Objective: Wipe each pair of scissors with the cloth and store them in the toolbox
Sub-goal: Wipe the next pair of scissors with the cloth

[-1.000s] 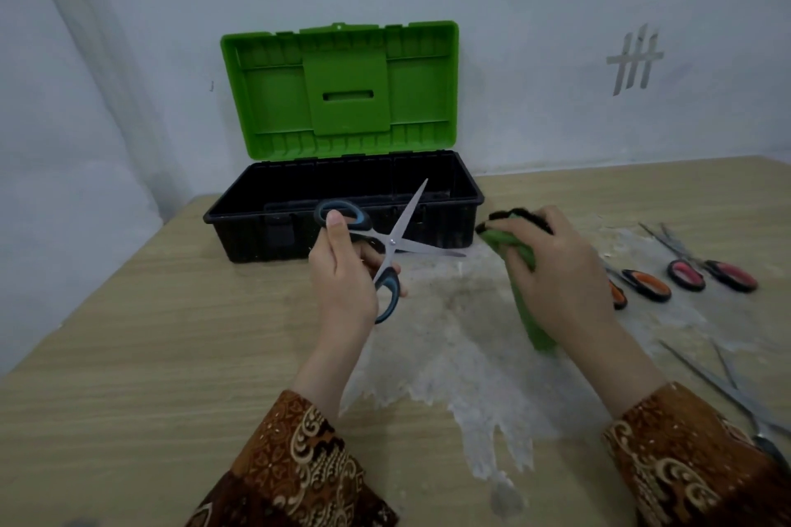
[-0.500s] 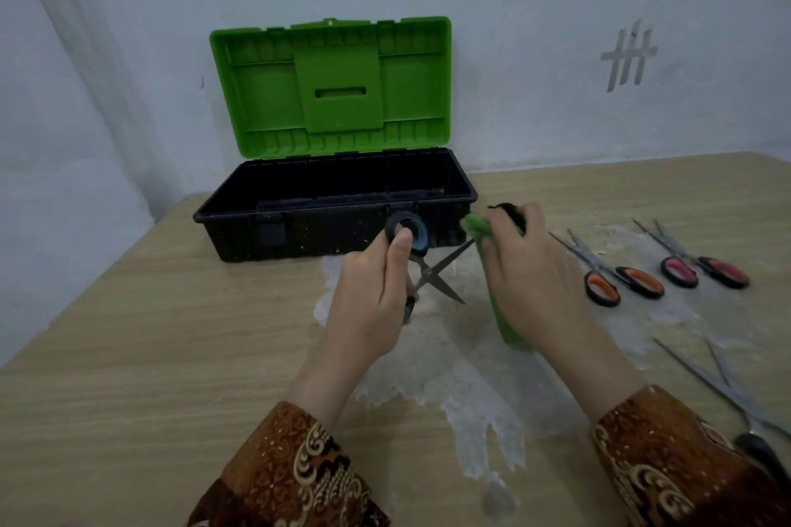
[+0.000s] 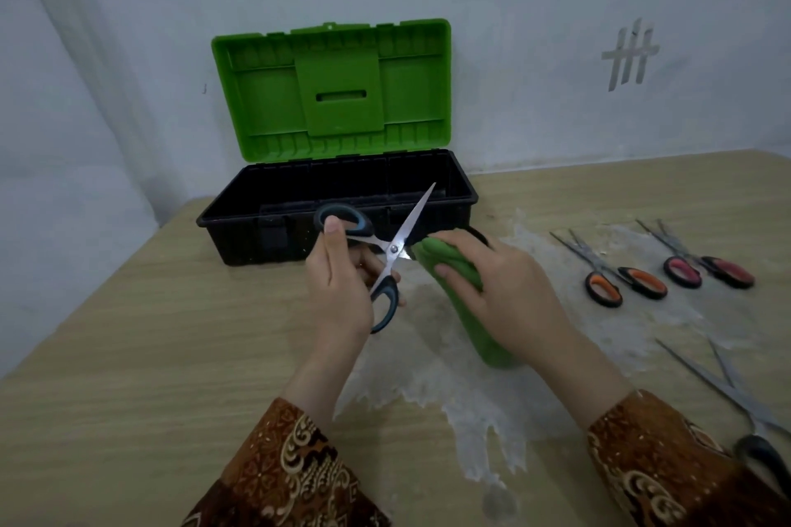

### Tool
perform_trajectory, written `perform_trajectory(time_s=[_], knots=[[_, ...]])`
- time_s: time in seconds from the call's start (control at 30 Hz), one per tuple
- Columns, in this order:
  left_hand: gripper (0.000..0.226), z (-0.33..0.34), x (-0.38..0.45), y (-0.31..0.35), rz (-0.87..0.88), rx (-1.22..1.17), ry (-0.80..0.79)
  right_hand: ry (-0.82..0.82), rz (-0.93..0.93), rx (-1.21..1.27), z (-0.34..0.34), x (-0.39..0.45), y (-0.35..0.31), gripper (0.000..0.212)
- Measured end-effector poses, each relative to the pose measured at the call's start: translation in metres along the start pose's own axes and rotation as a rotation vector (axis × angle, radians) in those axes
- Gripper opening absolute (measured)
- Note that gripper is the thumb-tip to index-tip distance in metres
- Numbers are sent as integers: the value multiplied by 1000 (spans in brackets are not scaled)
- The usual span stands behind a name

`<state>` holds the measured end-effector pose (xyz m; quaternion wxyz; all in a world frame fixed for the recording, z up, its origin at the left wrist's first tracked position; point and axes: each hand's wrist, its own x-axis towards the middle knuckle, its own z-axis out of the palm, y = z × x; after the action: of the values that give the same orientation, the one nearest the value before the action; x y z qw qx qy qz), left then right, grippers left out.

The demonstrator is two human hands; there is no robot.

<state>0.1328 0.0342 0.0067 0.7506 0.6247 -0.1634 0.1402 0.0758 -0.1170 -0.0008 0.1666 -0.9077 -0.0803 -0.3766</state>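
Observation:
My left hand (image 3: 340, 291) grips the blue-and-black handles of a pair of scissors (image 3: 387, 252) with the blades spread wide; one blade points up over the toolbox. My right hand (image 3: 509, 291) holds a green cloth (image 3: 453, 282) wrapped around the other blade, close to the pivot. The black toolbox (image 3: 239, 222) stands just behind, its green lid (image 3: 334, 90) upright against the wall.
Orange-handled scissors (image 3: 620, 278) and pink-handled scissors (image 3: 702, 270) lie on the table at the right. A black-handled pair (image 3: 744, 406) lies near the lower right edge. A whitish stained patch (image 3: 449, 381) covers the wooden table under my hands.
My left hand has turned the scissors and spread the blades wide again, one blade swinging up over the toolbox. My right hand has slid the cloth along the lower blade toward the pivot.

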Motion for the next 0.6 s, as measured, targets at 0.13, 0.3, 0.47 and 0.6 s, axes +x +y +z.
perform_trajectory(time_s=[0.13,0.3,0.47,0.6], knots=[[45,3,-3,-1,1,7,-16,-112,4,-8,-7,-2,12,29],[45,-4,5,9,-53,-15,60,-61,72,-151,-18,-4,31,28],[55,-1,7,2,-88,129,-110,269,-34,-43,-26,1,16,30],[59,-1,3,5,-139,152,-252,-29,-236,-110,-7,-1,3,35]])
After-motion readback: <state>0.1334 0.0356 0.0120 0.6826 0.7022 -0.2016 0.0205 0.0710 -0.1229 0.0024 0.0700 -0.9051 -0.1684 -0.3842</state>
